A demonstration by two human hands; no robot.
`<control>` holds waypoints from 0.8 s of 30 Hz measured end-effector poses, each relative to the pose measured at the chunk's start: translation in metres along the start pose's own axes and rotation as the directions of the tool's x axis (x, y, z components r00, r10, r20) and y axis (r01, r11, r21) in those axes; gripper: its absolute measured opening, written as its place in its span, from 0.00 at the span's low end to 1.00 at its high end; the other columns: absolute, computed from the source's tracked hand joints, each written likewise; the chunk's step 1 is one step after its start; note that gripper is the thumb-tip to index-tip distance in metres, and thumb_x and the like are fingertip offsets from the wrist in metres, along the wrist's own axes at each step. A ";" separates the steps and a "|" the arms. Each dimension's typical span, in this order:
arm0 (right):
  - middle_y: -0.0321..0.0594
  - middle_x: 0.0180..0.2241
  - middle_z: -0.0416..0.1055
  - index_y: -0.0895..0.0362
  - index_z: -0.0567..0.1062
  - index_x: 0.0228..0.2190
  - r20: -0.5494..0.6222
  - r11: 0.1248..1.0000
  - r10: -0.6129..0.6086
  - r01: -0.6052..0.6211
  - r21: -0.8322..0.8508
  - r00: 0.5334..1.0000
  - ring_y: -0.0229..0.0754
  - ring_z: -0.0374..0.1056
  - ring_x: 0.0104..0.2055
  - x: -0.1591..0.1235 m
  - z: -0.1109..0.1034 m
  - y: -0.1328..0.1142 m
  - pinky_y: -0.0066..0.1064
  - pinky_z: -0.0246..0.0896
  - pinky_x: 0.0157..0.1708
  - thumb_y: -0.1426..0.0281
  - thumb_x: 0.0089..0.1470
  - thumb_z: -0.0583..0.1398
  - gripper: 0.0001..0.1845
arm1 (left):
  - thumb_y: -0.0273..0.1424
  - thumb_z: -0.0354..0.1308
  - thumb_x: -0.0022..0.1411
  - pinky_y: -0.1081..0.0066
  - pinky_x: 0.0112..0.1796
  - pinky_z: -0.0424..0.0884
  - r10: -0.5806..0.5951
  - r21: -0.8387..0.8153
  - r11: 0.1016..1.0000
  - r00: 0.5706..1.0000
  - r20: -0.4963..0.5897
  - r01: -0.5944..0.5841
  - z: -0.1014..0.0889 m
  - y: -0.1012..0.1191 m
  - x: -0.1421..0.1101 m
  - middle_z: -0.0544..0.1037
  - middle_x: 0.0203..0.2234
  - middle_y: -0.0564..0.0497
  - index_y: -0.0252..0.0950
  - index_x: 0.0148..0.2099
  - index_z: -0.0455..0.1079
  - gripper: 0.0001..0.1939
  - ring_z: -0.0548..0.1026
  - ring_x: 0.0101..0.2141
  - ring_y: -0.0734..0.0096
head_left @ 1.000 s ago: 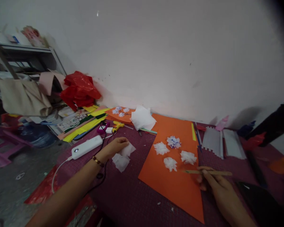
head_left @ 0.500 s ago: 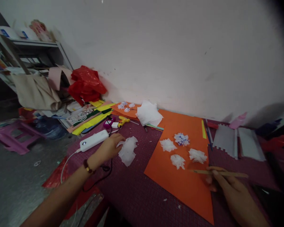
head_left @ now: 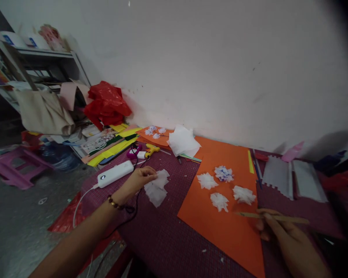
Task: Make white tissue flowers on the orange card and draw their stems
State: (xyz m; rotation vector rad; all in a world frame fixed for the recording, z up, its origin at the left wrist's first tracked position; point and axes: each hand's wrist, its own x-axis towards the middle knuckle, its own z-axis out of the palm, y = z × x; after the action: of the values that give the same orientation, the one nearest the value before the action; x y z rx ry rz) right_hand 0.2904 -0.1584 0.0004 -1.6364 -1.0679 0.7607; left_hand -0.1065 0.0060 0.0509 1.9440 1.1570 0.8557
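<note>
My left hand [head_left: 139, 180] pinches the upper left edge of some thin white tissue paper [head_left: 156, 193] lying on the purple table. In my right hand [head_left: 284, 231] is a slim, flat wooden stick [head_left: 292, 219], held level between thumb and fingers over the right edge of an orange sheet [head_left: 208, 227]. On that sheet sit white crumpled paper flowers [head_left: 219, 201], several in all, one of them tinged blue-purple [head_left: 224, 173]. The stick's left end points toward the flowers and is blurred.
A white power bank [head_left: 115, 173] with a cable lies left of my left hand. Behind it is a yellow glue gun [head_left: 152, 150]. White paper sheets [head_left: 184, 141] rest near the wall. Clear plastic pieces [head_left: 277, 175] and a pink bottle [head_left: 292, 151] stand at right.
My left fingers have closed on the tissue paper's edge, where they lay over it before. My right hand stays with the stick in nearly the same spot.
</note>
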 end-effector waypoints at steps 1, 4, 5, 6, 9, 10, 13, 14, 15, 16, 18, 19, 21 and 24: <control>0.38 0.19 0.69 0.54 0.73 0.26 -0.001 1.000 0.004 -0.004 0.001 1.000 0.43 0.64 0.22 0.000 0.000 -0.001 0.34 0.60 0.24 0.52 0.47 0.57 0.17 | 0.36 0.59 0.52 0.71 0.35 0.66 -0.077 -0.075 0.994 0.997 0.008 0.078 0.000 0.004 0.000 0.74 0.30 0.49 0.34 0.27 0.72 0.10 0.70 0.31 0.71; 0.38 0.19 0.69 0.54 0.73 0.25 -0.002 0.999 0.013 -0.013 0.042 1.000 0.43 0.64 0.22 -0.001 0.002 -0.008 0.33 0.60 0.23 0.52 0.45 0.58 0.17 | 0.38 0.60 0.50 0.75 0.26 0.62 -0.275 -0.219 0.937 0.961 0.015 0.271 0.001 0.017 0.000 0.72 0.23 0.53 0.33 0.28 0.70 0.11 0.66 0.23 0.76; 0.39 0.20 0.70 0.54 0.74 0.25 -0.008 0.998 0.015 -0.015 0.065 1.000 0.43 0.64 0.22 -0.001 0.002 -0.011 0.33 0.61 0.22 0.52 0.44 0.59 0.17 | 0.38 0.60 0.50 0.76 0.24 0.60 -0.306 -0.256 0.919 0.952 0.018 0.300 0.003 0.021 -0.001 0.72 0.22 0.54 0.34 0.28 0.70 0.11 0.65 0.21 0.77; 0.39 0.20 0.70 0.54 0.74 0.26 -0.022 0.996 0.017 -0.015 0.089 1.000 0.43 0.64 0.21 -0.002 0.003 -0.013 0.33 0.60 0.21 0.52 0.43 0.60 0.17 | 0.38 0.60 0.49 0.76 0.23 0.59 -0.315 -0.291 0.905 0.949 0.026 0.309 0.005 0.025 -0.001 0.71 0.21 0.54 0.34 0.28 0.69 0.12 0.64 0.20 0.78; 0.38 0.19 0.69 0.55 0.73 0.26 -0.066 0.989 0.008 0.001 0.145 0.998 0.41 0.62 0.19 -0.005 0.007 -0.015 0.31 0.59 0.20 0.53 0.43 0.60 0.17 | 0.39 0.61 0.47 0.77 0.21 0.57 -0.307 -0.349 0.882 0.948 0.082 0.316 0.012 0.036 -0.002 0.69 0.19 0.56 0.34 0.28 0.67 0.13 0.62 0.18 0.79; 0.37 0.18 0.67 0.55 0.72 0.26 -0.063 0.987 0.000 0.010 0.159 0.998 0.40 0.61 0.19 -0.006 0.009 -0.015 0.31 0.58 0.21 0.53 0.44 0.60 0.17 | 0.38 0.62 0.46 0.78 0.21 0.57 -0.302 -0.343 0.885 0.949 0.091 0.315 0.015 0.039 -0.002 0.68 0.18 0.57 0.34 0.28 0.67 0.13 0.62 0.18 0.79; 0.34 0.17 0.66 0.56 0.70 0.27 -0.042 0.964 -0.037 0.047 0.262 0.998 0.37 0.60 0.19 -0.006 0.014 -0.009 0.28 0.56 0.20 0.55 0.50 0.58 0.16 | 0.37 0.65 0.42 0.77 0.22 0.60 -0.301 -0.301 0.903 0.951 0.064 0.306 0.024 0.044 0.000 0.69 0.19 0.57 0.35 0.29 0.67 0.15 0.65 0.19 0.77; 0.34 0.18 0.66 0.56 0.69 0.28 -0.048 0.953 -0.052 0.064 0.295 0.997 0.36 0.59 0.18 -0.005 0.015 -0.007 0.28 0.55 0.19 0.56 0.52 0.57 0.15 | 0.37 0.66 0.40 0.77 0.22 0.61 -0.312 -0.298 0.900 0.948 0.067 0.317 0.027 0.045 0.001 0.70 0.20 0.56 0.35 0.30 0.68 0.16 0.66 0.20 0.76; 0.33 0.18 0.66 0.56 0.68 0.29 -0.057 0.948 -0.054 0.069 0.311 0.997 0.36 0.59 0.18 -0.004 0.016 -0.006 0.27 0.54 0.19 0.56 0.53 0.56 0.15 | 0.37 0.67 0.39 0.76 0.22 0.62 -0.328 -0.295 0.894 0.941 0.085 0.338 0.031 0.045 0.003 0.71 0.21 0.55 0.35 0.32 0.68 0.17 0.67 0.20 0.75; 0.32 0.18 0.66 0.56 0.68 0.29 -0.056 0.946 -0.059 0.074 0.316 0.997 0.35 0.58 0.18 -0.003 0.017 -0.004 0.27 0.53 0.18 0.56 0.54 0.55 0.15 | 0.37 0.67 0.39 0.75 0.22 0.62 -0.335 -0.284 0.891 0.936 0.113 0.353 0.035 0.045 0.004 0.72 0.22 0.55 0.35 0.32 0.69 0.18 0.68 0.21 0.74; 0.32 0.18 0.65 0.56 0.67 0.29 -0.059 0.948 -0.074 0.088 0.305 0.996 0.35 0.58 0.17 0.000 0.019 -0.002 0.26 0.52 0.18 0.56 0.55 0.54 0.15 | 0.39 0.66 0.41 0.74 0.23 0.63 -0.306 -0.219 0.912 0.930 0.202 0.348 0.045 0.047 0.007 0.73 0.22 0.54 0.35 0.33 0.70 0.17 0.69 0.22 0.72; 0.32 0.18 0.65 0.56 0.67 0.29 -0.061 0.952 -0.089 0.103 0.289 0.994 0.35 0.58 0.17 0.001 0.020 -0.001 0.26 0.52 0.17 0.57 0.55 0.54 0.15 | 0.39 0.64 0.44 0.74 0.24 0.63 -0.267 -0.170 0.933 0.928 0.262 0.316 0.051 0.049 0.007 0.73 0.22 0.54 0.35 0.33 0.70 0.15 0.69 0.22 0.72; 0.32 0.18 0.65 0.56 0.67 0.29 -0.068 0.959 -0.119 0.133 0.251 0.991 0.34 0.57 0.16 0.003 0.023 -0.001 0.26 0.51 0.17 0.57 0.56 0.53 0.15 | 0.39 0.60 0.50 0.75 0.26 0.63 -0.184 -0.062 0.971 0.893 0.411 0.229 0.066 0.056 0.007 0.73 0.22 0.54 0.34 0.31 0.71 0.12 0.69 0.23 0.73; 0.32 0.19 0.64 0.56 0.67 0.28 -0.055 0.962 -0.145 0.154 0.225 0.988 0.34 0.56 0.17 0.005 0.030 -0.003 0.25 0.50 0.17 0.60 0.56 0.51 0.13 | 0.35 0.54 0.56 0.76 0.28 0.63 -0.116 0.056 0.993 0.764 0.635 0.104 0.089 0.071 0.004 0.73 0.24 0.55 0.34 0.33 0.72 0.09 0.69 0.26 0.73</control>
State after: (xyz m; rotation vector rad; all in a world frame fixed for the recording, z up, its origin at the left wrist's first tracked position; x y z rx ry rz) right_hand 0.2660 -0.1417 -0.0059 -1.3536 -1.0241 0.7215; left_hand -0.0016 -0.0356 0.0632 1.9255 0.8413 0.0762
